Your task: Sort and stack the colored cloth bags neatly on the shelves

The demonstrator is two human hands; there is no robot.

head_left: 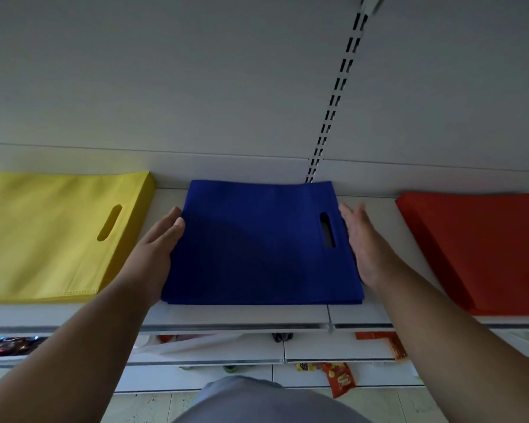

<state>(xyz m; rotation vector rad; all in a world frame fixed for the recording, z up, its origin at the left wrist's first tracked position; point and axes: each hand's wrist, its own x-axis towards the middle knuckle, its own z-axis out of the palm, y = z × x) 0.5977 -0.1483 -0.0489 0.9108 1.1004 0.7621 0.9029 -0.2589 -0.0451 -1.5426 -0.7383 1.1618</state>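
Nearest to me is the grey cloth of my own clothing (257,401) at the bottom edge, and from there both my forearms reach up and forward to the top shelf (235,315).

My left hand (153,254) lies flat against the left edge of the blue bag stack (257,248), fingers straight and together, the thumb tip resting on the top bag. My right hand (364,242) stands on its edge against the stack's right side, fingers straight and slightly spread, palm facing the bags. Neither hand curls round anything; they bracket the stack between them.

The blue stack sits in the middle of the shelf, lying flat, its far edge close to the back wall and its near edge just short of the shelf's front lip. Its handle slot (327,230) is on the right side, running front to back, so the bags' mouth points right. Seen from here the stack looks nearly square, and I cannot tell which way is its long axis.

To the left, apart from it, lies the yellow bag stack (52,236), also flat, its slot likewise on the right side. To the right, apart again, lies the red-orange bag stack (483,248), partly cut off by the edge of view.

On the lower shelves I see snack packets (339,378) in red and yellow; their printing is too small and blurred to read. A slotted upright rail (336,99) runs up the wall behind the blue stack.
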